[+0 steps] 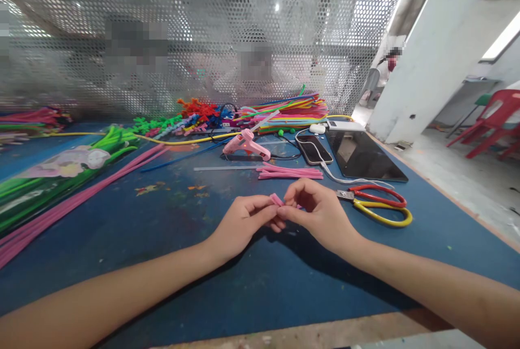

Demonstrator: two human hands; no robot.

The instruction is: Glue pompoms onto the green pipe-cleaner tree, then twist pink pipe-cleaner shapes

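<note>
Between my fingertips is a short piece of pink pipe cleaner, mostly covered by the fingers. My left hand pinches it from the left, thumb against fingers. My right hand grips it from the right, with its fingers curled and the thumb touching near the left thumb. Both hands are just above the blue tabletop. Just beyond them lies a small bundle of cut pink pipe cleaners. To the right of my right hand are scissors with one red and one yellow handle.
A pink glue gun stands behind the bundle, near a glue stick. A phone and a tablet lie at the back right. Long green pipe cleaners fill the left side. A perforated metal screen rises behind.
</note>
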